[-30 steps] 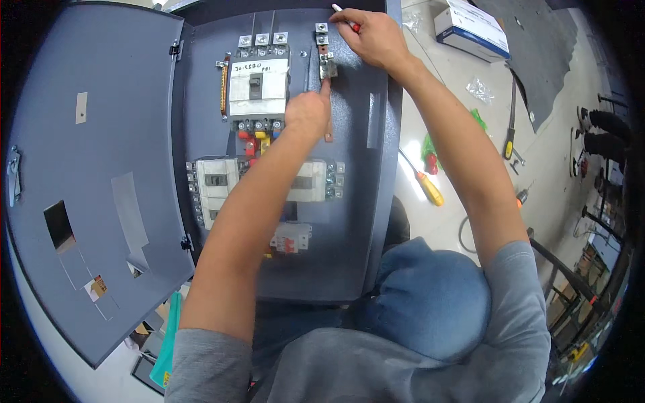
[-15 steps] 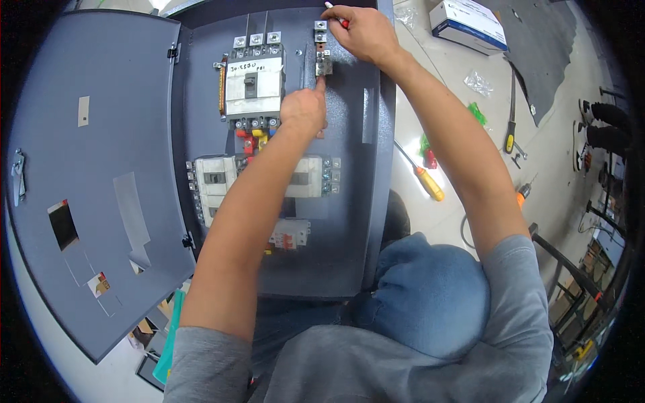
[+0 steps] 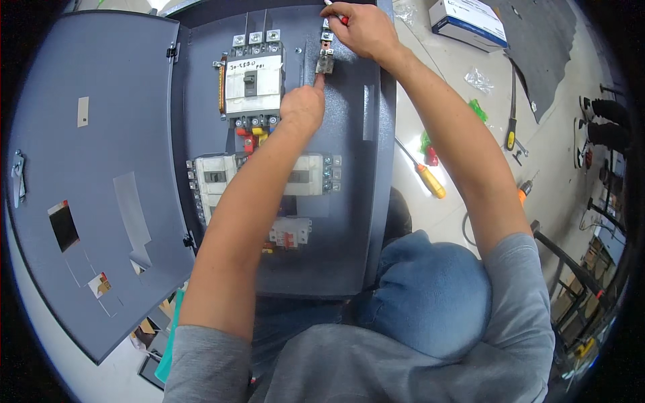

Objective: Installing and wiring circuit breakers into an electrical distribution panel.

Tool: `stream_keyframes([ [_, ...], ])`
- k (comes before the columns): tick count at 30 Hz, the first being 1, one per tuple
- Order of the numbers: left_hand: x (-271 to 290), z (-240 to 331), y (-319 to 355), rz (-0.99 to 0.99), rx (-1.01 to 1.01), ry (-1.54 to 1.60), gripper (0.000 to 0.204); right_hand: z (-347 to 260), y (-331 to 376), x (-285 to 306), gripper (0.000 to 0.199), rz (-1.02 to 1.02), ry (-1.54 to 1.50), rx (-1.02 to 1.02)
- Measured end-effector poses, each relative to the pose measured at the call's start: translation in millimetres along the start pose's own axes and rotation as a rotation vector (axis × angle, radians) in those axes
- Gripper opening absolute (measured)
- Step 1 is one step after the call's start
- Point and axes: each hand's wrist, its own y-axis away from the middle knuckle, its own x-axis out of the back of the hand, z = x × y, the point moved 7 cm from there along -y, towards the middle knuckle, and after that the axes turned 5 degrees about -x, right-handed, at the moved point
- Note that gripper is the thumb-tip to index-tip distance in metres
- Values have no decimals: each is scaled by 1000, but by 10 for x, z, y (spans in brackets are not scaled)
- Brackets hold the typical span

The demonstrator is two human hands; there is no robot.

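At the top of the open grey panel (image 3: pixel 349 201), the left hand (image 3: pixel 302 107) presses a fingertip against the small terminal block (image 3: pixel 325 62) while the right hand (image 3: pixel 363 30) pinches a red-handled tool (image 3: pixel 342 19), apparently fastening it.

Pale floor (image 3: pixel 463 201): on it are laid a yellow-handled screwdriver (image 3: pixel 422 173), a white and blue box (image 3: pixel 469 20), a clear plastic bag (image 3: pixel 478 79) and a dark mat (image 3: pixel 537 47).
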Motion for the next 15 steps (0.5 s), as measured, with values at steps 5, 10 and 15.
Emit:
stream_keyframes([
  [5,11,12,-17,0,-1,-3,91,1,-15,1,29,23,36,28],
  [10,20,3,-11,3,15,11,81,17,-16,-4,28,48,31,41],
  [15,22,-15,18,21,8,10,70,0,0,-9,29,55,7,41],
])
